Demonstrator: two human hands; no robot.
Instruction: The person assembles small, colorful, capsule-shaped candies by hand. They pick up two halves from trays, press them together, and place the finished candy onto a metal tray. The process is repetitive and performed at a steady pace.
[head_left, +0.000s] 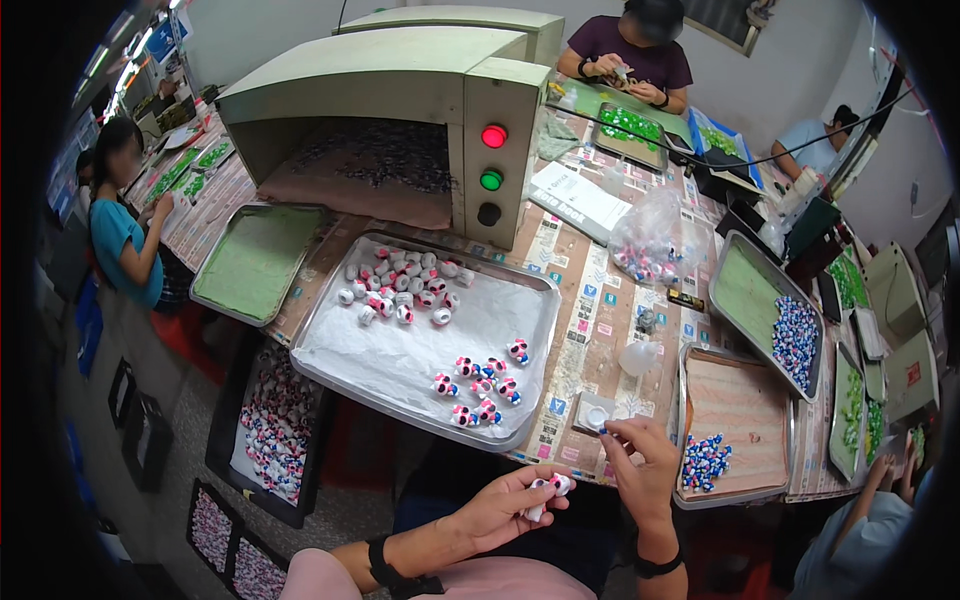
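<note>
While the left hand (498,512) grips a small, glossy white figure (558,486) with rounded lobes and dark and pink patches, the right hand (645,468) pinches a tiny blue piece (603,431) just beside a squarish pale dish (592,411). Beyond them, a shiny metal tray (365,362) lined with creased white paper bears white-and-pink figures (404,284) at its far side and blue-trimmed ones (483,386) near right. The left forearm slants in from near left, fingers curled; the right wrist stands raised, its fingers bent leftward.

A patterned table (592,345) bears metal trays (540,340) and a plastic bag (650,235).
</note>
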